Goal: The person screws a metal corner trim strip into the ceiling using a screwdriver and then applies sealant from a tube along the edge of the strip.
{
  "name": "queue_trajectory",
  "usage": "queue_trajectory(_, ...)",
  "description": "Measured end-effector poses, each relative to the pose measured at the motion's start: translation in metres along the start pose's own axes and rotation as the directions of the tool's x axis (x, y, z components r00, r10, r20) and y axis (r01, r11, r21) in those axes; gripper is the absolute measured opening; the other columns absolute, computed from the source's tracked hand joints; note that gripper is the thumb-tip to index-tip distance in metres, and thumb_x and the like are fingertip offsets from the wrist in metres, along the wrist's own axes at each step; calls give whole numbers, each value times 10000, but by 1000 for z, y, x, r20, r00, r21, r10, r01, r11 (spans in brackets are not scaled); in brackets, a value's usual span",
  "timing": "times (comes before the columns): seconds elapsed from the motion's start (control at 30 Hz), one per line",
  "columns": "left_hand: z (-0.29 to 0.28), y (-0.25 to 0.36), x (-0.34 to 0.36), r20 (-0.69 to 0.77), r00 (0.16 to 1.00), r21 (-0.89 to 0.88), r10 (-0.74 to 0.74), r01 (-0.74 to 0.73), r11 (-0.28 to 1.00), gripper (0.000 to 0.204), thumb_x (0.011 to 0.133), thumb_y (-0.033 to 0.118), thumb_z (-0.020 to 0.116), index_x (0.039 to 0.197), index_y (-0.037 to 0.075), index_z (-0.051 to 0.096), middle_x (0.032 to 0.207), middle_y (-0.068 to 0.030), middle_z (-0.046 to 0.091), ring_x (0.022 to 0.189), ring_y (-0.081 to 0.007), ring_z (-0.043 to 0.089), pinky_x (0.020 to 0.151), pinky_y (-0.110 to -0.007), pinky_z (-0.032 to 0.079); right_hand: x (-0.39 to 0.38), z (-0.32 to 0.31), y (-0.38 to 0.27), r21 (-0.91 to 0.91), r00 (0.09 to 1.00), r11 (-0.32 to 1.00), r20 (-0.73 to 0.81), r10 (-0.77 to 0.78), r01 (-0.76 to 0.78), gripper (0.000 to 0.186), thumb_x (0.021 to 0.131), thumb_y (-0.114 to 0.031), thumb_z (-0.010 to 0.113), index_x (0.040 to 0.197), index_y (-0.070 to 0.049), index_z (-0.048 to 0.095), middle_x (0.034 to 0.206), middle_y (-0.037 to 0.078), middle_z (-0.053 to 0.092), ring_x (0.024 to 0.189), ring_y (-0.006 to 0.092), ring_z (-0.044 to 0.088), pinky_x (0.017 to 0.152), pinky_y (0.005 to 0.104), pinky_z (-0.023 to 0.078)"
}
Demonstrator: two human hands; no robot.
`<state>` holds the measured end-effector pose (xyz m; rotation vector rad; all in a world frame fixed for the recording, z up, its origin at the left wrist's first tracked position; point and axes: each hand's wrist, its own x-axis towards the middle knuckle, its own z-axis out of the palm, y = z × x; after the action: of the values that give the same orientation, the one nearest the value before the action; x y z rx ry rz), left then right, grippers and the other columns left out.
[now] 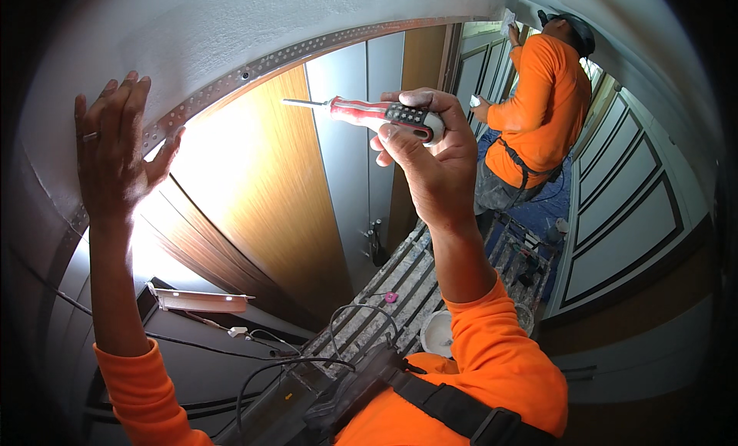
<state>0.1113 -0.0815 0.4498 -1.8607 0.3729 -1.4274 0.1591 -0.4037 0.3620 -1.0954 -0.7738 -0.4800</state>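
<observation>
In my right hand I grip a screwdriver by its red, white and black handle, raised in mid-air. Its thin metal shaft points left, toward a perforated metal strip that curves along the edge of the pale ceiling surface. The screwdriver's tip looks apart from the strip. My left hand is raised at the left with fingers stretched out. It lies against or just in front of the pale surface, beside the strip; contact is hard to tell. A ring shows on one finger.
A co-worker in orange stands at the right, facing the far wall. Below runs a paint-spattered slatted platform with a white bucket on it. A lamp fixture with loose cables hangs at lower left. Wood and grey panels stand behind.
</observation>
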Motion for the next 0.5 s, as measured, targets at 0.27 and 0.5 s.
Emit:
queue_trajectory(0.27,0,0,0,9,1000,0,-2,2,1000,661,648,396,738,1187,124,470,1148,-57,526,1118,-224,468,1061,-447,239,-3,-1,-1,-9,1000,1000,-25,16,-16,273,788,47,576,1015,-23,442,932,82,513,742,90,535,586,220,488)
queue_trajectory(0.5,-3,0,1,25,1000,13,0,0,1000,667,655,397,736,1195,123,458,1147,-64,527,1114,-230,472,1058,-455,239,-3,-1,2,22,999,1000,-33,15,-14,263,783,45,579,1005,-23,456,917,95,533,704,108,545,573,229,482)
